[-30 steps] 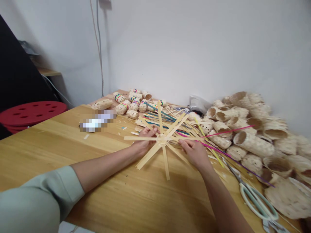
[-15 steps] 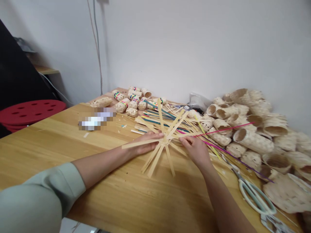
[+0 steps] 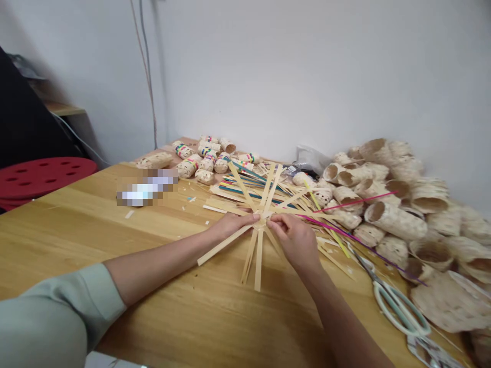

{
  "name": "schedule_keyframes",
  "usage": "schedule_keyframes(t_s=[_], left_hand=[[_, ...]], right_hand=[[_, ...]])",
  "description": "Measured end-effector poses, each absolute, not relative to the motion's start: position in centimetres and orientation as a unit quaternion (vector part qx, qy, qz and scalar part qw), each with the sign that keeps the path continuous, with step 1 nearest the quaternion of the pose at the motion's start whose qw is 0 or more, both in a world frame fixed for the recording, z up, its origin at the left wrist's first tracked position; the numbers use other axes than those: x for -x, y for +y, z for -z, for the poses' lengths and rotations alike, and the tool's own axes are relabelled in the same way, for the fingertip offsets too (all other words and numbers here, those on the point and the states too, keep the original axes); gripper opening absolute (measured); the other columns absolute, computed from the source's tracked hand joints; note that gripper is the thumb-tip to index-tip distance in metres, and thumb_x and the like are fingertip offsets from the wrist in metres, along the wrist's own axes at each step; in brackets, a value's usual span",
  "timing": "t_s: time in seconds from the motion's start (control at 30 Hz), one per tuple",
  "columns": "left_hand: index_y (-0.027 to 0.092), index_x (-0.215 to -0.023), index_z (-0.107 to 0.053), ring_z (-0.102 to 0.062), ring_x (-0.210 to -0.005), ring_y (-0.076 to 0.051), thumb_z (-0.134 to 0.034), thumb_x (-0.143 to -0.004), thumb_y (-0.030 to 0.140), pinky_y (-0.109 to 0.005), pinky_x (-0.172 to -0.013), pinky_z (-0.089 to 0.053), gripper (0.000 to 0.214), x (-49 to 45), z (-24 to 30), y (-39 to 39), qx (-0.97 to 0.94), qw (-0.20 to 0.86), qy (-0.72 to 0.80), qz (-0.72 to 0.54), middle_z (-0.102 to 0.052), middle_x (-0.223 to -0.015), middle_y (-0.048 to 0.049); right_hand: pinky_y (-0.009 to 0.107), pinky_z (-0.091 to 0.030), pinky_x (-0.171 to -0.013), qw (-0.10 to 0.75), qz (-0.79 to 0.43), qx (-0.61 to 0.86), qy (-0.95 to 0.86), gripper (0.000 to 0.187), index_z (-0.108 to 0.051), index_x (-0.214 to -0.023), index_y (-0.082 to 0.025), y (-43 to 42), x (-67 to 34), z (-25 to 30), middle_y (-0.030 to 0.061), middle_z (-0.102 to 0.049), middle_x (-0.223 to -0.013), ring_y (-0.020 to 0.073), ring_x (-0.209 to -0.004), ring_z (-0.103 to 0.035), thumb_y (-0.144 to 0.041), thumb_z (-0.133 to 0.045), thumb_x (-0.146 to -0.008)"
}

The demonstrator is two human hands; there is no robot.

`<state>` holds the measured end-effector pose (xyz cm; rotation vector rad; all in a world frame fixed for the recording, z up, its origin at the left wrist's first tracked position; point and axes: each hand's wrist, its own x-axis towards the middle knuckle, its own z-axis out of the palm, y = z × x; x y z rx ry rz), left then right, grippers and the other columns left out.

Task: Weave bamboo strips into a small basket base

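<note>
Pale bamboo strips cross at a small woven centre and fan out like spokes, forming a star-shaped strip base [image 3: 259,255]. My left hand [image 3: 236,225] grips it from the left, thumb on top near the centre and the other fingers mostly hidden underneath. At the right of the centre, my right hand [image 3: 294,236] pinches the strips between thumb and curled fingers. The base is held over the table, its near spokes pointing toward me. Behind it lies a heap of loose strips [image 3: 249,190], pale, teal and yellow, with magenta ones to the right.
Large scissors [image 3: 401,306] lie at the right on the wooden table [image 3: 153,317]. Woven bamboo tubes [image 3: 397,220] are piled along the right side. Smaller woven pieces with coloured bands [image 3: 188,166] sit at the back. A red stool [image 3: 46,176] stands left; a blurred-out item [image 3: 148,189] lies nearby.
The strip base has turned, its spokes now at different angles. My right hand has moved left from an outer spoke to the woven centre. The view has shifted slightly.
</note>
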<state>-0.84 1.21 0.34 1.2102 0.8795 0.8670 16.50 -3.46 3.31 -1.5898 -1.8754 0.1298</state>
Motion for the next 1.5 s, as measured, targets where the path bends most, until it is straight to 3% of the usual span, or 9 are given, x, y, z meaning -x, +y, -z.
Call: schedule_keyframes(t_s=[0.23,0.47,0.7,0.87,1.0,1.13,1.27,1.5], left_hand=[[0.013,-0.076,-0.071,-0.058,-0.069,-0.015,-0.068,-0.072,0.034,-0.024,-0.066,-0.044,0.022,0.2,-2.5,-0.2,-0.528,0.649,0.358,-0.414,-0.069,-0.075,-0.0042],[0.013,-0.082,-0.072,-0.057,-0.066,-0.014,-0.069,-0.069,0.025,-0.023,-0.059,-0.042,0.019,-0.5,-1.9,-0.3,-0.470,0.674,0.380,-0.425,-0.069,-0.076,-0.0034],[0.012,-0.071,-0.069,-0.050,-0.057,-0.010,-0.067,-0.068,0.023,-0.021,-0.055,-0.037,0.012,-0.9,-2.3,-0.7,-0.460,0.666,0.394,-0.434,-0.062,-0.064,0.0002],[0.013,-0.067,-0.067,-0.053,-0.063,-0.011,-0.067,-0.068,0.025,-0.021,-0.058,-0.038,0.013,-0.5,-2.0,-0.3,-0.464,0.678,0.391,-0.415,-0.062,-0.065,0.0004],[0.013,-0.081,-0.070,-0.058,-0.074,-0.015,-0.071,-0.066,0.032,-0.023,-0.066,-0.042,0.024,-0.1,-1.4,0.1,-0.493,0.692,0.356,-0.389,-0.068,-0.079,-0.0032],[0.013,-0.086,-0.071,-0.060,-0.083,-0.017,-0.071,-0.068,0.036,-0.024,-0.069,-0.044,0.029,-0.1,-1.5,-0.2,-0.478,0.700,0.358,-0.391,-0.070,-0.089,-0.0059],[0.013,-0.082,-0.072,-0.060,-0.073,-0.013,-0.071,-0.070,0.032,-0.022,-0.067,-0.046,0.022,-0.5,-1.6,-0.6,-0.417,0.726,0.359,-0.412,-0.070,-0.082,-0.0050],[0.011,-0.078,-0.070,-0.061,-0.065,-0.010,-0.068,-0.075,0.020,-0.020,-0.065,-0.050,0.009,-0.5,-0.8,0.4,-0.319,0.760,0.308,-0.476,-0.069,-0.074,-0.0035]], right_hand=[[0.025,-0.034,-0.061,0.338,-0.019,0.603,-0.722,0.015,-0.063,-0.075,-0.021,-3.6,-16.1,-3.1,-0.0015,-0.064,-0.072,0.0136,-0.067,-0.056,-0.030,-0.054,-0.083],[0.026,-0.032,-0.064,0.310,0.086,0.576,-0.751,0.015,-0.055,-0.077,-0.020,-3.8,-15.6,-2.3,0.0003,-0.060,-0.075,0.0156,-0.072,-0.053,-0.025,-0.049,-0.089],[0.026,-0.032,-0.065,0.298,0.163,0.538,-0.771,0.018,-0.054,-0.078,-0.019,-3.9,-15.0,-1.9,0.0018,-0.058,-0.077,0.0157,-0.075,-0.051,-0.023,-0.043,-0.092],[0.029,-0.031,-0.071,0.265,0.156,0.521,-0.796,0.015,-0.056,-0.079,-0.020,-3.2,-15.5,-2.0,0.0018,-0.060,-0.078,0.0178,-0.079,-0.051,-0.026,-0.048,-0.091],[0.031,-0.030,-0.075,0.297,0.157,0.553,-0.762,0.017,-0.057,-0.084,-0.020,-2.9,-16.4,-2.2,0.0026,-0.062,-0.082,0.0198,-0.083,-0.053,-0.037,-0.058,-0.085],[0.033,-0.028,-0.075,0.299,0.195,0.574,-0.737,0.029,-0.057,-0.071,-0.020,-2.9,-16.8,-2.5,0.0022,-0.062,-0.073,0.0200,-0.078,-0.053,-0.047,-0.059,-0.082],[0.035,-0.026,-0.078,0.306,0.232,0.552,-0.740,0.031,-0.060,-0.066,-0.020,-3.0,-16.8,-2.5,0.0007,-0.064,-0.068,0.0173,-0.073,-0.054,-0.044,-0.056,-0.086],[0.032,-0.029,-0.082,0.370,0.251,0.513,-0.733,0.018,-0.065,-0.082,-0.020,-3.4,-17.1,-3.4,0.0023,-0.069,-0.085,0.0169,-0.085,-0.058,-0.030,-0.052,-0.090]])
